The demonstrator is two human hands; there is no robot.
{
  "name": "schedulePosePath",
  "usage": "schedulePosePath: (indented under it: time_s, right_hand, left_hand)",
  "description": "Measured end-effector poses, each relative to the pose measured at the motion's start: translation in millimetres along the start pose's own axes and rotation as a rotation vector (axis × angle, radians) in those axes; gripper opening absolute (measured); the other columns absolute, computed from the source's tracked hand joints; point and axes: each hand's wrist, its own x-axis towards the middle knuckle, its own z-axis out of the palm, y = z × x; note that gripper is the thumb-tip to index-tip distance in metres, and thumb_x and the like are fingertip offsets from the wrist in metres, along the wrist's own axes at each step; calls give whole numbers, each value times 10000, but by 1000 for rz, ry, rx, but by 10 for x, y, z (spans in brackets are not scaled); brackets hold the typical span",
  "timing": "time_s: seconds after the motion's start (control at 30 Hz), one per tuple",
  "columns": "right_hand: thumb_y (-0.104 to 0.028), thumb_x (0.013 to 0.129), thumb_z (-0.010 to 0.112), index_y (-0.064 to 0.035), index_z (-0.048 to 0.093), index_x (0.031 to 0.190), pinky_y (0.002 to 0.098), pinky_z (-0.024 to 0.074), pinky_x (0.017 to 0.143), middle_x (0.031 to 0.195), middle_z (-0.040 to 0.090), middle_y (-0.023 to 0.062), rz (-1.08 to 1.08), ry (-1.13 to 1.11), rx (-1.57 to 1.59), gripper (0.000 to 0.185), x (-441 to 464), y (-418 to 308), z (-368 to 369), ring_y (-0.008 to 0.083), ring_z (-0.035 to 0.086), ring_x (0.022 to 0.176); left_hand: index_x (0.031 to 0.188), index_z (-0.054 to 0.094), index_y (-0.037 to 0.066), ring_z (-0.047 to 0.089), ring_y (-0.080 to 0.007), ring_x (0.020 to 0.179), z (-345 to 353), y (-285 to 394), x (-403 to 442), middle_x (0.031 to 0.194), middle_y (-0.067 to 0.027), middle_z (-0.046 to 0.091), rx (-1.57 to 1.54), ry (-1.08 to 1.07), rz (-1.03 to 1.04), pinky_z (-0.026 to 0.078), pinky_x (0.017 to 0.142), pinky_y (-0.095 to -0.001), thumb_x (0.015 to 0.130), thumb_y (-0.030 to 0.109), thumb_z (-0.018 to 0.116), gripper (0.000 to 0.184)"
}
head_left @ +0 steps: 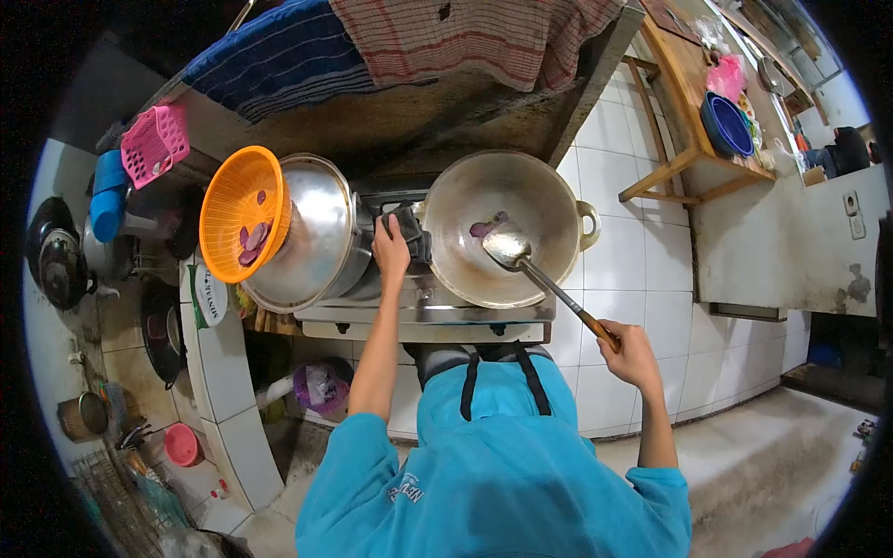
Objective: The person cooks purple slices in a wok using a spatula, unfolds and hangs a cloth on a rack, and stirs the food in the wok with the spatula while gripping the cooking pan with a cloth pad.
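Observation:
A large metal wok (460,270) with two loop handles sits on the gas stove (428,321). My left hand (391,249) is closed on a dark folded cloth (406,229) at the wok's left handle, which the cloth mostly hides. My right hand (629,355) grips the wooden end of a metal spatula (556,290). Its broad head rests inside the wok, touching or just beside a small heap of purplish slices (480,229). Left of the wok, an orange plastic basket (216,219) holding several purplish slices stands on a lidded metal pot (312,251).
Striped towels (484,46) hang over the ledge behind the stove. At the far left are a pink basket (153,144), a blue cup (108,191) and hanging pans. A wooden table (684,88) at the right bears a blue basin (726,126).

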Motion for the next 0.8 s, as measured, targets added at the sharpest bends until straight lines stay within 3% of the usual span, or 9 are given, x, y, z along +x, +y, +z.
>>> schedulePosePath:
  time_s: [0.23,0.33,0.57,0.8]
  right_hand:
    - [-71,769,623,13,655,983,440,458,603,698,598,238,-18,80,48,233,45,21,88,407,591,650]
    - [-76,765,620,16,656,982,446,470,612,691,602,241,-123,138,92,239,157,25,271,409,599,658]
    - [-76,751,612,17,659,945,452,470,622,652,599,228,-36,19,-75,220,92,-159,98,403,602,651]
    - [-29,736,613,10,645,987,456,452,597,697,600,213,-127,199,-39,256,-71,6,-85,385,593,649]
  left_hand:
    - [1304,465,-42,494,-444,1165,85,-44,18,1232,-295,538,-1,-50,-22,378,994,-452,949,485,427,636]
    - [1294,467,-57,503,-442,1156,144,-46,40,1219,-300,544,14,-66,-28,382,990,-451,931,499,459,665]
    - [1259,475,-102,523,-432,1136,238,-147,101,1180,-316,560,-7,-81,103,392,979,-432,904,439,551,651]
    - [1253,478,-100,530,-435,1115,240,-134,83,1163,-307,572,-35,-63,107,391,974,-432,900,425,565,639]
